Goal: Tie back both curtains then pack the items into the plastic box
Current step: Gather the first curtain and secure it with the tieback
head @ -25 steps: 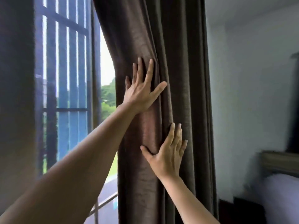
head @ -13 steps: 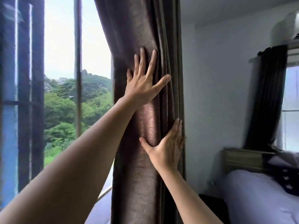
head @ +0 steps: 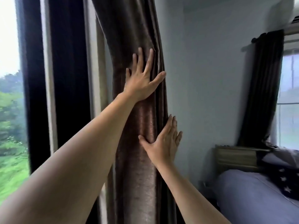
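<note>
Both hands are pressed flat, fingers spread, nothing clasped: left hand (head: 142, 80) high, right hand (head: 163, 143) lower on the brown curtain (head: 137, 167). Bundle now gathered further right, against the wall (head: 202, 78); more window (head: 11, 94) uncovered. No tie-back seen; tying judged pending.

A bed (head: 252, 196) with a pale cover sits lower right; a dark star-patterned cloth (head: 284, 178) lies by its headboard (head: 234, 156).
</note>
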Demonstrator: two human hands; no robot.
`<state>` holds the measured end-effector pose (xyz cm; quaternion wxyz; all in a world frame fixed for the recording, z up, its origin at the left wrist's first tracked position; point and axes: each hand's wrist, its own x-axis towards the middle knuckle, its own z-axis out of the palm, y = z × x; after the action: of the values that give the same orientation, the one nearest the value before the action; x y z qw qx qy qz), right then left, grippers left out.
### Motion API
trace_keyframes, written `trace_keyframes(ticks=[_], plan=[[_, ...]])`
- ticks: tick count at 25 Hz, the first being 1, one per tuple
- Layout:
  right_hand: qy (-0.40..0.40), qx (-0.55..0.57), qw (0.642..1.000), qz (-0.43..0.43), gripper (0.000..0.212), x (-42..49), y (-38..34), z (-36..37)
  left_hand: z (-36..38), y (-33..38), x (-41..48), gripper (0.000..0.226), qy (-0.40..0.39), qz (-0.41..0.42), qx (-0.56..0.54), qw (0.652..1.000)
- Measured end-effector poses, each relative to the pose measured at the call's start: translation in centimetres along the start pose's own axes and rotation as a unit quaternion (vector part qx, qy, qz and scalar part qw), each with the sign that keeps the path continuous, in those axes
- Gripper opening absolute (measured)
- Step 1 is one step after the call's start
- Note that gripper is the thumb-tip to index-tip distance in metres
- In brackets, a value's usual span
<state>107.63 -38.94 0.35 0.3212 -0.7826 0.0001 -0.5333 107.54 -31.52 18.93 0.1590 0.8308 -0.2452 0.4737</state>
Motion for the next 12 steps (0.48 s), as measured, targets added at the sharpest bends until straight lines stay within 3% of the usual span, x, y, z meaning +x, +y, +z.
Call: trace_keyframes(ticks=[12], plan=[[-0.044,0.034,0.998,-0.007,0.114,7.4,7.2,9.8,10.8,-4.3,7.6,0.086,-0.016,0.020,0.052,0.998]])
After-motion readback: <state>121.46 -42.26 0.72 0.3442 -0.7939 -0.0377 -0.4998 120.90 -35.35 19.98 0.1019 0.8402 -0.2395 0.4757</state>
